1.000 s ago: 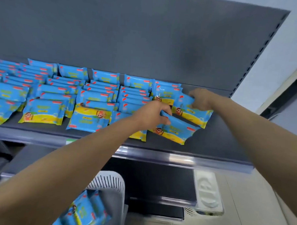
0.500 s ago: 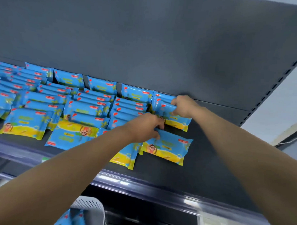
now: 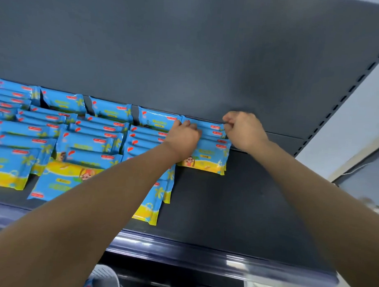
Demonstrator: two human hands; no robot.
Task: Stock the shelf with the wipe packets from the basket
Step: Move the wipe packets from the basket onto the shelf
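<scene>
Blue and yellow wipe packets (image 3: 92,144) lie in overlapping rows on the dark shelf (image 3: 235,209), filling its left part. The rightmost row (image 3: 207,157) leans against the shelf's back panel. My left hand (image 3: 183,137) grips the left side of that row's packets. My right hand (image 3: 242,130) pinches the top right corner of the rearmost packet there. At the bottom edge, the white basket (image 3: 105,276) shows only its rim, with a bit of blue packet inside.
The grey back panel (image 3: 187,46) rises behind the rows. Bare shelf surface lies to the right of the last row. The shelf's shiny front rail (image 3: 202,255) runs along the near edge. A perforated upright (image 3: 345,97) bounds the shelf on the right.
Both hands have carried their packets back to the rear of the rightmost row and stood them against the panel. The view has tilted upward, so the basket has nearly left the frame.
</scene>
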